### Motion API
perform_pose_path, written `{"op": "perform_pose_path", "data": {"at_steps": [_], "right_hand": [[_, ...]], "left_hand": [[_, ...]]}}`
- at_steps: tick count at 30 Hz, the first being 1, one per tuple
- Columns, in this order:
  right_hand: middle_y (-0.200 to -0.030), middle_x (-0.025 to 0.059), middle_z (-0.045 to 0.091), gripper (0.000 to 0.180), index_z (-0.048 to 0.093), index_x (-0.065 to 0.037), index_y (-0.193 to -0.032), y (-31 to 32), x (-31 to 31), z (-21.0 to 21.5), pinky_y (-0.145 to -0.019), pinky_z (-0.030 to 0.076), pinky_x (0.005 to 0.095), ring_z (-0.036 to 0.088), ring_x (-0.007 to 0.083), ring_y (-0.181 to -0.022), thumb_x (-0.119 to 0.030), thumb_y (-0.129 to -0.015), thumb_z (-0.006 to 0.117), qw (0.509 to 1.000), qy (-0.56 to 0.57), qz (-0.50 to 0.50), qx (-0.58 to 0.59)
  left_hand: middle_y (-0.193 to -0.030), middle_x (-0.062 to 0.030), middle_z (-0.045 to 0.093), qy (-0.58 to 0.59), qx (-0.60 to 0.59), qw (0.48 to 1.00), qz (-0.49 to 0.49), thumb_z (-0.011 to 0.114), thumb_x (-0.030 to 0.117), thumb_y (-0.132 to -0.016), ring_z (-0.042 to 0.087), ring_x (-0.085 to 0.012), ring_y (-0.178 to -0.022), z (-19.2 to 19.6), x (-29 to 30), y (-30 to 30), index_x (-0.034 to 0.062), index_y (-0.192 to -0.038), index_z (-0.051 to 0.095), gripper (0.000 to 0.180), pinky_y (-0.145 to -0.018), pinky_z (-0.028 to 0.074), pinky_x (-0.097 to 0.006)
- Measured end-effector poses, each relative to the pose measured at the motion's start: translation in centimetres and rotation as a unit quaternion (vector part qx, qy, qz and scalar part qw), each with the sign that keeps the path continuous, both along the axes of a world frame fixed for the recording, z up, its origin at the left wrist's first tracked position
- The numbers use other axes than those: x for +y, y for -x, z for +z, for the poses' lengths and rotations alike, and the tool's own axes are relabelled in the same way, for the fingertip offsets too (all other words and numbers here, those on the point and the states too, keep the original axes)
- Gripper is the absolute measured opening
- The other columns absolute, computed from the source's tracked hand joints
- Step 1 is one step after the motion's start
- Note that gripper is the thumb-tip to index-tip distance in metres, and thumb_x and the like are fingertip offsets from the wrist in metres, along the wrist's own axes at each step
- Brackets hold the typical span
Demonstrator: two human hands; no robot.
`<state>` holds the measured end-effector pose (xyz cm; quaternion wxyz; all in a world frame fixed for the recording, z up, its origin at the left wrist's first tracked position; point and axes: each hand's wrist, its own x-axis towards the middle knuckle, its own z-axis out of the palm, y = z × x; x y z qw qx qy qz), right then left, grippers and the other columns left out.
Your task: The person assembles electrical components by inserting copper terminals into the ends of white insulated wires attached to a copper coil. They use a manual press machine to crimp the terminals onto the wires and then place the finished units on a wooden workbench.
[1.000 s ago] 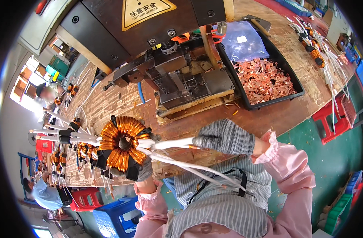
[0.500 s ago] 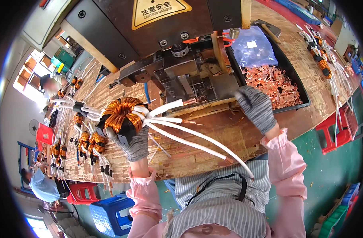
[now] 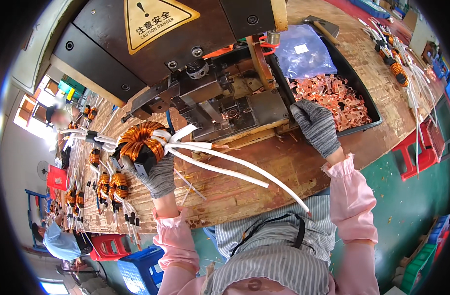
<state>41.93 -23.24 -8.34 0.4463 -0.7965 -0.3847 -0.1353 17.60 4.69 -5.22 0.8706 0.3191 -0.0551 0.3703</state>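
big black press machine (image 3: 185,44) with a yellow warning triangle is sitting at the far side of the wooden workbench (image 3: 264,172), just beyond both hands. off to the right of the right hand there's a black tray (image 3: 367,101) full of copper ring terminals (image 3: 333,98), with a bluish plastic bag (image 3: 303,51) lying at its far end.

left hand (image 3: 156,172), grey knit glove, is gripping a toroidal coil (image 3: 139,140) wound in copper wire, fingers wrapped around its black base. the coil's white sleeved leads (image 3: 235,167) are fanning out to the right of that hand across the bench, one tip pointing at the machine's metal die block (image 3: 225,108).

right hand (image 3: 316,125), also gloved, is reaching over the near rim of the tray, fingers curled down at the terminals. can't tell if it's actually pinching one.

left of the left hand, a bunch of finished coils (image 3: 109,184) is lying in a row along the bench.
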Motion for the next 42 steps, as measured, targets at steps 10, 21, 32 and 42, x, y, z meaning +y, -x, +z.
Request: {"op": "perform_pose_path", "data": {"at_steps": [10, 21, 32, 42], "right_hand": [[-0.077, 0.0147, 0.062, 0.017, 0.061, -0.001, -0.085, 0.2, 0.0, -0.1, -0.065, 0.047, 0.0376, 0.06, 0.0309, -0.07, -0.018, -0.082, 0.057, 0.999, 0.008, -0.003, -0.036], [-0.077, 0.0147, 0.061, 0.015, 0.061, -0.001, -0.083, 0.7, -0.1, 0.6, -0.065, 0.047, 0.037, 0.06, 0.0305, -0.07, -0.016, -0.081, 0.058, 0.999, 0.003, -0.008, -0.032], [-0.076, 0.0147, 0.061, 0.014, 0.062, -0.002, -0.082, 0.7, -0.2, 0.2, -0.063, 0.047, 0.0376, 0.059, 0.0307, -0.068, -0.015, -0.081, 0.058, 0.998, -0.02, -0.018, -0.059], [-0.064, -0.0012, 0.056, 0.034, 0.061, -0.004, -0.093, 13.2, 0.8, -1.0, -0.048, 0.042, 0.0222, 0.054, 0.0092, -0.055, -0.036, -0.087, 0.053, 0.674, 0.001, 0.432, 0.599]], "left_hand": [[-0.119, -0.0093, 0.048, -0.01, 0.083, 0.993, 0.085, 0.055, 0.06, -0.071, 0.046, -0.0284, -0.109, 0.1, -0.2, 0.0, 0.0122, -0.121, 0.044, 0.07, -0.094, 0.037, -0.052], [-0.12, -0.0097, 0.048, -0.026, 0.075, 0.994, 0.071, 0.056, 0.059, -0.07, 0.046, -0.0292, -0.11, 0.4, -0.6, -0.1, 0.0115, -0.122, 0.044, 0.071, -0.093, 0.038, -0.051], [-0.122, -0.0131, 0.042, 0.033, -0.01, 0.989, 0.144, 0.047, 0.072, -0.068, 0.044, -0.0307, -0.106, -1.9, -0.9, 4.0, 0.0093, -0.128, 0.034, 0.088, -0.094, 0.034, -0.05], [-0.078, -0.0101, 0.057, -0.013, 0.117, 0.99, 0.072, 0.047, 0.035, -0.087, 0.056, -0.0216, -0.062, 1.8, -6.0, 6.7, 0.0032, -0.131, 0.034, 0.056, -0.073, 0.05, -0.032]]}}
